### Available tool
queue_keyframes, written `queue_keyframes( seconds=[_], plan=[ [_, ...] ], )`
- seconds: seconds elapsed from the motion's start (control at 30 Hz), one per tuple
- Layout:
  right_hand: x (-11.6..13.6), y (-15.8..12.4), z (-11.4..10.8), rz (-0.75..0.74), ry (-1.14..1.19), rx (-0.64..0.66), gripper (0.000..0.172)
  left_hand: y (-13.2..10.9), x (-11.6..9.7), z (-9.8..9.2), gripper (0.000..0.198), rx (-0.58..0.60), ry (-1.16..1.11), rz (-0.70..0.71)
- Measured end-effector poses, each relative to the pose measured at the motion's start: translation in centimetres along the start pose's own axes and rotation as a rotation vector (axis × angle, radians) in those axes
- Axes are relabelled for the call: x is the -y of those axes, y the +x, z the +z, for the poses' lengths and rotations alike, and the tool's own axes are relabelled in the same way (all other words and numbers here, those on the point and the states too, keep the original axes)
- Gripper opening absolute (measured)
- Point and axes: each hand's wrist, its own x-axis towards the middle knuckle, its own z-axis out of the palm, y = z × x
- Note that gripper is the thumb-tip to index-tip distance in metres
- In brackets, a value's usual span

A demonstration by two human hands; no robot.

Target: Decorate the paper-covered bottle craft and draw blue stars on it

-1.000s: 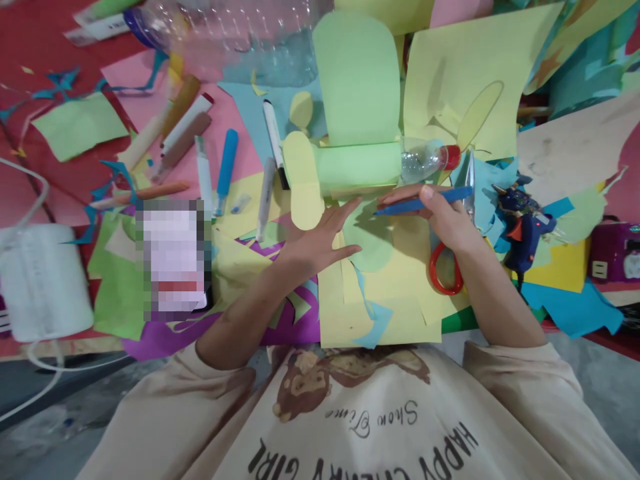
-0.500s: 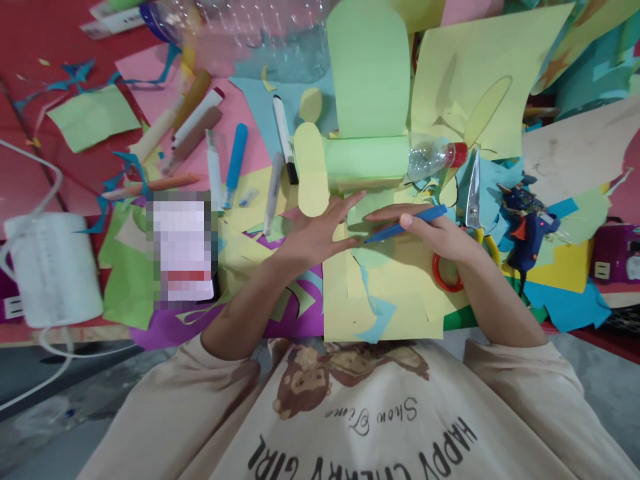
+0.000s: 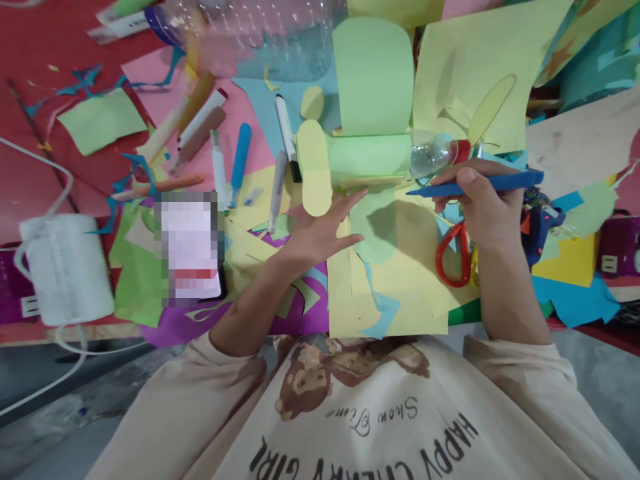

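My right hand (image 3: 487, 203) grips a blue marker (image 3: 510, 181) above the scissors (image 3: 453, 257), its tip pointing left toward the paper. My left hand (image 3: 325, 230) lies with fingers spread at the left edge of a rounded green paper flap (image 3: 377, 230). Under that flap is a pale yellow sheet (image 3: 410, 313). Just beyond my hands, a clear bottle with a red cap (image 3: 433, 153) lies on its side, wrapped in green paper (image 3: 370, 155). A yellow paper oval (image 3: 314, 167) stands at its left end. A tall green paper piece (image 3: 374, 77) rises behind it.
A glue gun (image 3: 543, 227) lies right of my right hand. Several markers, such as a blue one (image 3: 241, 157), are scattered on the left near a phone (image 3: 193, 247). A large clear bottle (image 3: 250, 40) lies at the back. A white corded device (image 3: 70, 267) stands far left.
My right hand has lifted off the green paper flap and moved right and away from me with the blue marker. My left hand stays in place on the paper.
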Motion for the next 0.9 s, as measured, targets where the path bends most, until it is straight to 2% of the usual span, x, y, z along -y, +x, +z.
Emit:
queue_keyframes(
  seconds=[0.07,0.13,0.23,0.33,0.47,0.67,0.9],
  plan=[
    [0.5,0.1,0.2,0.003,-0.006,0.032,0.016,0.0,-0.2,-0.2,0.076,0.022,-0.001,-0.014],
    [0.5,0.2,1.0,0.038,-0.033,0.145,0.009,0.1,-0.3,-0.2,0.077,0.021,-0.012,-0.007],
    [-0.3,0.4,2.7,0.077,-0.108,0.258,0.015,0.2,-0.2,0.0,0.077,-0.005,-0.033,0.006],
    [-1.5,0.2,4.0,0.076,-0.172,0.287,0.021,0.2,-0.1,0.3,0.075,-0.013,-0.033,0.001],
    [-2.5,-0.1,4.4,0.069,-0.196,0.314,0.017,0.2,0.1,0.5,0.073,-0.008,-0.041,0.010],
    [-2.5,-0.3,4.2,0.085,-0.212,0.332,0.010,0.1,0.1,0.6,0.073,-0.019,-0.092,-0.011],
    [-2.5,-0.6,4.5,0.115,-0.203,0.337,0.013,0.0,0.0,0.7,0.073,-0.008,-0.102,-0.032]
  ],
)
